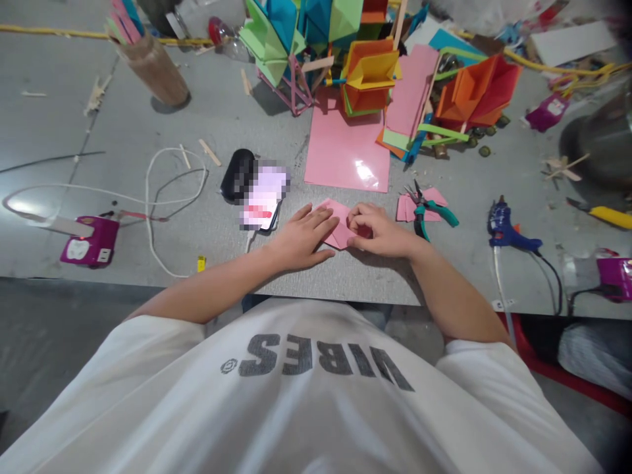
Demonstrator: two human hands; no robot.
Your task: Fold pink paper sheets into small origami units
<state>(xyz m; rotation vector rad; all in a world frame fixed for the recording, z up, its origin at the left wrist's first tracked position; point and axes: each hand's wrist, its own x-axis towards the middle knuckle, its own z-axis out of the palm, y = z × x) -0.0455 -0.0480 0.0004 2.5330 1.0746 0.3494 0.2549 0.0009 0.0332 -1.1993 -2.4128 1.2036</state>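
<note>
A folded piece of pink paper lies on the grey table near its front edge, partly covered by both hands. My left hand rests flat on the paper's left part, fingers stretched out. At the paper's right side, my right hand has its fingers curled, with thumb and fingertips at a raised fold. Behind them lies a larger pink sheet with a shiny spot. Teal-handled pliers lie right of my right hand, over small pink paper pieces.
A phone and black case lie left of the hands. A blue glue gun stands right. Colourful folded-paper shapes fill the back. A cup, white cable and purple power block are left.
</note>
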